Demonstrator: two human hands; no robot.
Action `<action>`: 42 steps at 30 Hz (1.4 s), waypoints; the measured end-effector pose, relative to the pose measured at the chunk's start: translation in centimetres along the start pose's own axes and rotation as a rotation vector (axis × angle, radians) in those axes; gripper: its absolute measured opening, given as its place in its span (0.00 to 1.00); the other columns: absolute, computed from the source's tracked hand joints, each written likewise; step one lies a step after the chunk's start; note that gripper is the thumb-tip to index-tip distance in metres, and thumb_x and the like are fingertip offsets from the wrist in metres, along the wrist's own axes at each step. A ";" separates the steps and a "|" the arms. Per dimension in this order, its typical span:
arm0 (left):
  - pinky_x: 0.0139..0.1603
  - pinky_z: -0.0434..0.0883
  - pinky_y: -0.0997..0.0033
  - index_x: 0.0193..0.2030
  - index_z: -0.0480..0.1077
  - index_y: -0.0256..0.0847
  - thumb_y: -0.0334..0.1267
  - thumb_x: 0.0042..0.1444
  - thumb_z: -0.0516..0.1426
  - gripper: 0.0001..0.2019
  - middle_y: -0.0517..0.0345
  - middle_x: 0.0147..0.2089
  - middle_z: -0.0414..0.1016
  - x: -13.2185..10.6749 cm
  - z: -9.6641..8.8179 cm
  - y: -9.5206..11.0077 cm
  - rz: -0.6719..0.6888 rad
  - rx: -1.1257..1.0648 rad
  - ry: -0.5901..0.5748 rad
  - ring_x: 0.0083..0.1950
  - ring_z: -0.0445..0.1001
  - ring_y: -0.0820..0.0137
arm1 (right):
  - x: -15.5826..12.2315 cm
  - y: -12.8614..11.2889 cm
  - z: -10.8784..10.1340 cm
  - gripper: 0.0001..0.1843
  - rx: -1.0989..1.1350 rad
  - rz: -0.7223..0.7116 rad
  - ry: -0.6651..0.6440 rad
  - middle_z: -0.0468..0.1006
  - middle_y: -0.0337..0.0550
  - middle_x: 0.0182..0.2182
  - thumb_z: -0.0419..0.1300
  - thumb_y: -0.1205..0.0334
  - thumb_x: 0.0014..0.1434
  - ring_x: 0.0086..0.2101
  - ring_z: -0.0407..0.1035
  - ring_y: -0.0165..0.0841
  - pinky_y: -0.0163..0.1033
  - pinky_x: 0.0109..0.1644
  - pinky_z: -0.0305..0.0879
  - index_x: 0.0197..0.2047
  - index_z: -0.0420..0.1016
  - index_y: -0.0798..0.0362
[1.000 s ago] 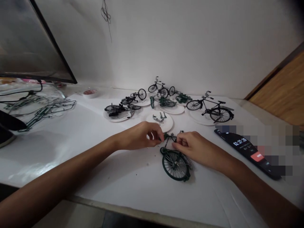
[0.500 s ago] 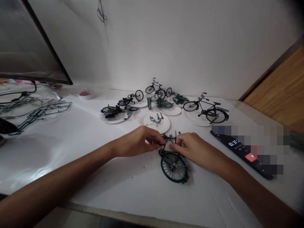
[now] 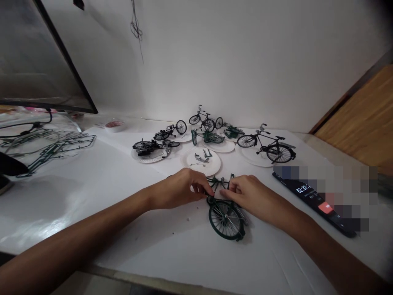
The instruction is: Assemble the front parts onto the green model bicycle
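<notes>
A dark green model bicycle (image 3: pixel 227 219) lies on the white table in front of me, its spoked wheel towards me and its frame stretching away between my hands. My left hand (image 3: pixel 187 188) pinches at the frame from the left, fingertips closed near the pedal area. From the right, my right hand (image 3: pixel 245 190) grips the bicycle frame, fingers curled in. The fingers partly cover the frame, and any small part between the left fingertips is hidden. Just beyond the hands, a white paper plate (image 3: pixel 186 163) carries small silver and green parts.
Behind stand finished-looking black model bicycles (image 3: pixel 278 152) and several partly built ones on paper plates. A phone (image 3: pixel 313 203) showing a timer lies to the right. At the left are green part frames (image 3: pixel 58 145), a small bowl (image 3: pixel 114 125) and a monitor (image 3: pixel 39 57).
The view has shifted slightly, so everything sits a little lower. My left fingertips have moved closer to the wheel end of the frame; the right hand keeps its grip.
</notes>
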State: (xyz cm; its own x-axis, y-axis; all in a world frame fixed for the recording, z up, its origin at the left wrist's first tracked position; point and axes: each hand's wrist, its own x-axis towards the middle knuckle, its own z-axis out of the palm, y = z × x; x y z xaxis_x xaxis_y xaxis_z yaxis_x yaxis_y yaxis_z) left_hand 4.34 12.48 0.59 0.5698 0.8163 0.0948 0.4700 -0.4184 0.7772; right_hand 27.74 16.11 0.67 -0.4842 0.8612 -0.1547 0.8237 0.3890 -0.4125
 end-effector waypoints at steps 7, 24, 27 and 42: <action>0.38 0.70 0.75 0.41 0.78 0.40 0.34 0.58 0.61 0.05 0.56 0.42 0.80 0.3 1.1 -0.2 -0.018 0.012 0.087 0.39 0.75 0.72 | -0.1 -0.8 -0.4 0.21 -0.010 0.030 0.001 0.68 0.38 0.22 0.55 0.50 0.63 0.24 0.58 0.27 0.35 0.26 0.48 0.24 0.63 0.53; 0.32 0.67 0.76 0.36 0.76 0.35 0.31 0.55 0.62 0.03 0.56 0.35 0.78 0.6 2.1 0.2 0.013 0.015 0.147 0.32 0.72 0.75 | 2.4 -1.0 -1.7 0.11 -0.056 -0.220 0.358 0.76 0.39 0.27 0.57 0.56 0.64 0.27 0.68 0.30 0.36 0.32 0.59 0.33 0.71 0.52; 0.35 0.68 0.75 0.34 0.75 0.35 0.30 0.56 0.61 0.02 0.54 0.36 0.78 0.6 2.0 0.2 0.096 0.038 0.133 0.34 0.72 0.73 | 5.1 -2.0 -1.6 0.07 -0.130 -0.427 0.297 0.79 0.45 0.37 0.55 0.65 0.65 0.36 0.72 0.34 0.37 0.39 0.63 0.39 0.75 0.53; 0.39 0.69 0.75 0.36 0.75 0.33 0.25 0.57 0.60 0.03 0.54 0.38 0.77 0.4 1.4 -0.1 0.225 0.188 0.093 0.37 0.73 0.73 | 9.0 -1.1 0.0 0.10 -0.286 -0.606 0.266 0.78 0.48 0.37 0.52 0.71 0.65 0.39 0.71 0.37 0.39 0.42 0.63 0.40 0.74 0.55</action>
State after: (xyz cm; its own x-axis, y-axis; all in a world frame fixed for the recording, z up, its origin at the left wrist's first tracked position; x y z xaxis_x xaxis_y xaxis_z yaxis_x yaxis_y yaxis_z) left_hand 5.46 12.25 -0.27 0.6139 0.7240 0.3146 0.4600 -0.6520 0.6027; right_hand 22.51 23.41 -0.24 -0.8224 0.5029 0.2660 0.4955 0.8629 -0.0997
